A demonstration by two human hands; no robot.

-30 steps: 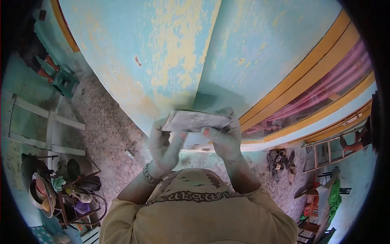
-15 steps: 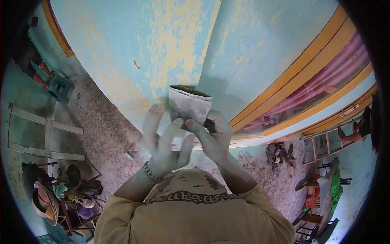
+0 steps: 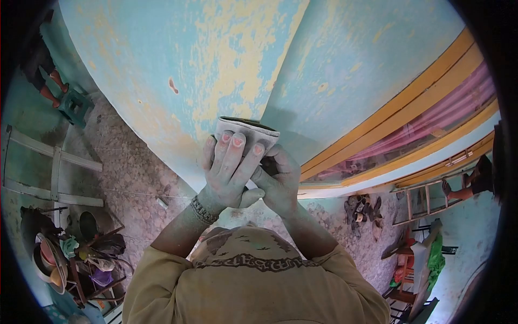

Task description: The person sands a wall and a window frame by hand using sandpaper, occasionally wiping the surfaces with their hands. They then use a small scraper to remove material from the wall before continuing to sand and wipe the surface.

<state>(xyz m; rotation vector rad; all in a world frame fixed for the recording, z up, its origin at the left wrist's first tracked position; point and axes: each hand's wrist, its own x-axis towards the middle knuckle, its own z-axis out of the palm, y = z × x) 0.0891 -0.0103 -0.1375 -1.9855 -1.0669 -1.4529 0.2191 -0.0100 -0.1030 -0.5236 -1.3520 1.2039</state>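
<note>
We now lay our left hand (image 3: 229,175), its fingers raised 0.5 seconds ago, spread across the folded sheet (image 3: 257,133) before the wall (image 3: 145,54); our right hand (image 3: 279,178) pinches its lower edge, seemingly steadying it better.

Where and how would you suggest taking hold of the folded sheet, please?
Probably pinch the folded sheet by its upper edge, coming from above: that thin edge stands clear, its layers slightly parted, while the left hand covers much of its front and the right hand its lower right.
</note>
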